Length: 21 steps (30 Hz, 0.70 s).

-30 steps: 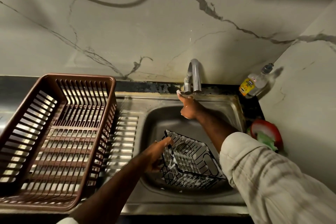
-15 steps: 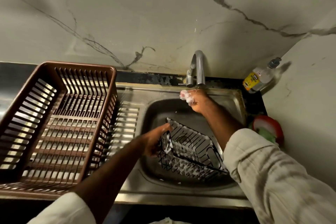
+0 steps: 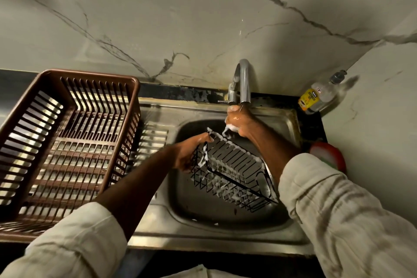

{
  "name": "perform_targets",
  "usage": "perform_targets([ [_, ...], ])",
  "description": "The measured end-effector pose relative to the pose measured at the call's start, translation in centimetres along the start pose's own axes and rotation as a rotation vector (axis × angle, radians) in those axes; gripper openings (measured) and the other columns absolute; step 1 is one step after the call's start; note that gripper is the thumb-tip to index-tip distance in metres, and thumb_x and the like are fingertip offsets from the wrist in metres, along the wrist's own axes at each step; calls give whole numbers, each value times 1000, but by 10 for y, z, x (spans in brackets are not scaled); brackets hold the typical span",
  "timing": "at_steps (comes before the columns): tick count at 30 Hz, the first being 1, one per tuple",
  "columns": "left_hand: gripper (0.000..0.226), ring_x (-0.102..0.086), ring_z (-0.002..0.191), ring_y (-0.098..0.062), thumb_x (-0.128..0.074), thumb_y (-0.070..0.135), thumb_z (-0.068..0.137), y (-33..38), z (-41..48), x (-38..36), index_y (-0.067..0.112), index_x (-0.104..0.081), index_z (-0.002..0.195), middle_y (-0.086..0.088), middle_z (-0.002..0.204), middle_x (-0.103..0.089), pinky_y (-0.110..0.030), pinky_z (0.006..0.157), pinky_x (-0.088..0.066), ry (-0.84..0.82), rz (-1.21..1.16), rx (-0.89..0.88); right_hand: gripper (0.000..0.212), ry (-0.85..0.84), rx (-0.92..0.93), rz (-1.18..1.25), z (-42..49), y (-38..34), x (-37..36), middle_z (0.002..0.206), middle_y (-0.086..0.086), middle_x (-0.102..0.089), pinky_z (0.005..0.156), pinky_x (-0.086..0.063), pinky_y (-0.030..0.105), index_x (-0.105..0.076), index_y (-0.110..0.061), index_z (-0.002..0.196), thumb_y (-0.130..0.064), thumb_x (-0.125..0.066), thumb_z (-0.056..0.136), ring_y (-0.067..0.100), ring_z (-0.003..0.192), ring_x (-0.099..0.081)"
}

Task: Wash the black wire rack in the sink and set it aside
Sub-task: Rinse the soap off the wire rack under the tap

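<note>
Raised since half a second ago, the rack [image 3: 230,171] now brings its far corner up just beside the right hand, which has stayed under the tap.

Left of the sink [image 3: 203,239], a brown basket [image 3: 90,74] stands on the bench, probably where the rack goes once clean. Over the sink's left side, the left hand [image 3: 189,153] grips the rack's left rim, fingers curled round the wires. It holds the rack tilted inside the sink, likely so that water can reach the suds still on the wires.

At the back of the sink, the right hand [image 3: 239,122] is foamy and curled beneath the tap [image 3: 244,81], probably to rinse; whether it holds anything I cannot tell.

Right of the sink, a soap bottle [image 3: 320,97] leans in the corner.
</note>
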<state>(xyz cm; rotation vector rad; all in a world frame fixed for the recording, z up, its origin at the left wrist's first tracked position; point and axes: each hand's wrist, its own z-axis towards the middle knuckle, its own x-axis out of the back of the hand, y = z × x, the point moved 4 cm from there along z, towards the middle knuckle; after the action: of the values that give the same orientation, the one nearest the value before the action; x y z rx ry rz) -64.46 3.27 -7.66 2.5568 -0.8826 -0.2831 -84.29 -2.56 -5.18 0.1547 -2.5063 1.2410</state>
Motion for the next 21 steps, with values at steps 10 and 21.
perform_targets([
  [10,112,-60,104,-30,-65,83,50,-5,6,2,18,-52,140,-17,126,-63,-33,72,-44,-9,7,-1,18,-184,189,-694,-31,-26,8,98,4,-74,86,-55,30,-77,-10,95,0,-78,80,15,92,-68],
  [21,101,-62,118,-35,-70,82,50,-6,5,2,15,-64,126,-18,121,-70,-42,97,-44,-62,25,-5,12,-125,-46,346,-18,-19,20,100,21,-69,53,-55,17,-65,6,97,12,-56,91,20,82,-68],
])
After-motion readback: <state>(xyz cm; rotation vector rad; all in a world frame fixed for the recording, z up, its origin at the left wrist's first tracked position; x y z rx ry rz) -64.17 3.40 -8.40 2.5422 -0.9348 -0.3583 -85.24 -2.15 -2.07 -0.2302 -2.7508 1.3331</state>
